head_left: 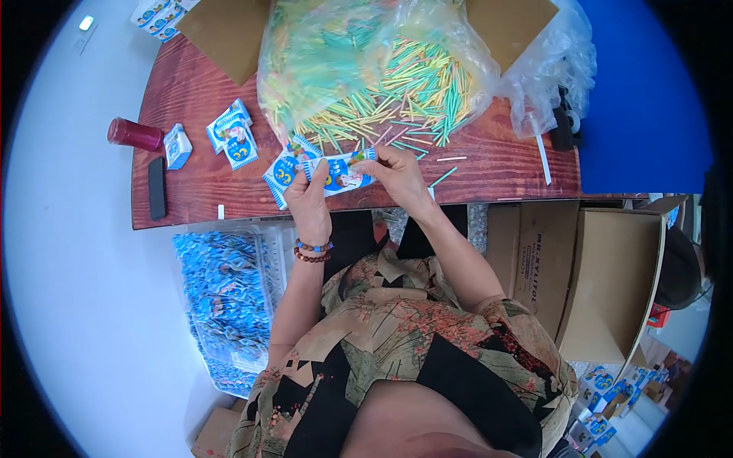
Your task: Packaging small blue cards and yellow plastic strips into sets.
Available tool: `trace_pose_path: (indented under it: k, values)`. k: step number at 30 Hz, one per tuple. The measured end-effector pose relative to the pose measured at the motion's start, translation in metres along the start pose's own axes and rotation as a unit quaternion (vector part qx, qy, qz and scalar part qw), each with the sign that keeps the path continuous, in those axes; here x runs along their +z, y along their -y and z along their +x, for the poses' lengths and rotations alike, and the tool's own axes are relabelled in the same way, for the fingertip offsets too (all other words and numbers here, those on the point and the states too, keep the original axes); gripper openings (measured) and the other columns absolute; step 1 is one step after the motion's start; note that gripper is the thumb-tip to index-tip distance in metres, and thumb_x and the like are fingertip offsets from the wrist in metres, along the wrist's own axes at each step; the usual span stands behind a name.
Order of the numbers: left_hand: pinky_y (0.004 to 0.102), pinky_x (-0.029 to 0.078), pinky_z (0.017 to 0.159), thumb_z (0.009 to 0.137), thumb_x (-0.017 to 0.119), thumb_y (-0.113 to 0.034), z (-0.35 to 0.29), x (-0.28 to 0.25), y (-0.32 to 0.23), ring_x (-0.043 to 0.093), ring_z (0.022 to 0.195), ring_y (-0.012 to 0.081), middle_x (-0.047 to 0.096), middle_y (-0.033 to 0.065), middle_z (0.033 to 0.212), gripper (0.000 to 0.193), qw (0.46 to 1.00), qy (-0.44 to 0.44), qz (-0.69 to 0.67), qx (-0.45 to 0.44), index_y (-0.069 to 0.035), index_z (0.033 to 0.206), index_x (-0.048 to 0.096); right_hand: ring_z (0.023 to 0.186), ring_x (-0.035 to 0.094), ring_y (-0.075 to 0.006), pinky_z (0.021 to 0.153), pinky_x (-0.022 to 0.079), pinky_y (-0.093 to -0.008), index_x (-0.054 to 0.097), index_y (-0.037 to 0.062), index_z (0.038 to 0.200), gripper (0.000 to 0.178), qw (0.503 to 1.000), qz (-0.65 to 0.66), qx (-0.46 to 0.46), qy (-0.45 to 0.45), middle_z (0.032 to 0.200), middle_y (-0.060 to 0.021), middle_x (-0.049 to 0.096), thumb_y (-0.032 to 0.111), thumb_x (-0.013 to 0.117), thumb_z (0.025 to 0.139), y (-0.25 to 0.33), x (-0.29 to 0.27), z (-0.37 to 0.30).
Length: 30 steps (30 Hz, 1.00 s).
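Observation:
Above the near edge of the table, both my hands grip a small blue-and-white printed packet (338, 177). My left hand (308, 203) pinches its left end between thumb and fingers. At the packet's right end my right hand (402, 180) is closed on it. More blue-and-white packets (281, 172) lie on the table just left of the held one, partly covered by it. Beyond my hands, thin pastel sticks (431, 80) in yellow, green and pink spill from a large clear plastic bag (324, 61).
On the reddish wooden table (187, 84) lie several other packets (238, 145), a small packet stack (178, 146), a dark red cup (136, 134) and a black oblong object (157, 189). Below left stands a clear bin (267, 282) full of blue packets; an open carton (611, 282) is at right.

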<state>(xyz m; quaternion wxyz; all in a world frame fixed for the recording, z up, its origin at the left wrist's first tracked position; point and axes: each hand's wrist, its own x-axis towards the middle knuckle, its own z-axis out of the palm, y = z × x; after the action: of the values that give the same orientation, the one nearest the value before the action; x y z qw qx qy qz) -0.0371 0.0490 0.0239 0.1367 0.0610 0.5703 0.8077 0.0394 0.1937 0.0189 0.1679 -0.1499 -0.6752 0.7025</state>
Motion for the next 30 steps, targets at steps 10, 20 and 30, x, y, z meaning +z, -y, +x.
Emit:
trace_pose_path:
  k: [10,20,30]
  values:
    - [0.0205,0.045,0.068,0.092,0.063,-0.01,0.002,0.005,0.008,0.057,0.076,0.003,0.066,-0.0011,0.088,0.01,0.993,0.003,-0.103,-0.059,-0.002,0.092,0.069,0.097,0.057,-0.0145,0.083,0.044,-0.0282,0.063,-0.0004,0.093,0.018,0.989,0.002,-0.15,0.01,0.105,-0.006,0.061,0.017,0.058,0.092,0.03,-0.034,-0.005]
    - [0.0259,0.051,0.072,0.094,0.062,-0.012,-0.013,0.006,-0.003,0.062,0.079,0.0062,0.067,0.0002,0.09,0.01,0.98,0.031,-0.156,-0.121,-0.004,0.093,0.067,0.106,0.056,-0.0239,0.093,0.041,-0.0367,0.067,0.0081,0.101,0.018,0.924,-0.334,-0.174,-0.058,0.107,-0.01,0.062,0.005,0.059,0.085,0.025,-0.115,0.063]
    - [0.0259,0.051,0.074,0.093,0.062,-0.009,-0.021,-0.001,0.006,0.063,0.082,0.0071,0.068,0.0007,0.093,0.007,0.972,0.028,-0.157,-0.173,-0.005,0.094,0.068,0.113,0.048,-0.0282,0.095,0.037,-0.041,0.062,0.0095,0.109,0.036,0.644,-0.701,-0.276,0.137,0.111,-0.0094,0.055,0.002,0.058,0.074,0.014,-0.143,0.125]
